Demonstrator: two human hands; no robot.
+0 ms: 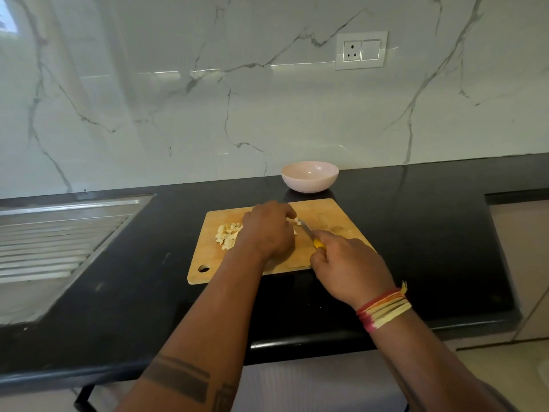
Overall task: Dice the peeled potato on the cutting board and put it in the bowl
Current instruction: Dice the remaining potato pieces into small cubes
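Note:
A wooden cutting board [329, 215] lies on the black counter. A heap of diced potato [227, 233] sits on its left part. My left hand [269, 228] curls over a remaining potato piece [297, 223], of which only a pale bit shows past the fingers. My right hand [347, 269] grips a knife [309, 233] by its yellow handle, and the blade points up-left to the potato piece under my left fingers. A pale pink bowl [310, 176] stands behind the board near the wall, and its inside looks bare.
A steel sink drainboard [59, 236] is set into the black counter [430, 233] at the left. A marble wall with a socket plate [361, 50] rises behind. The counter's front edge runs just under my forearms.

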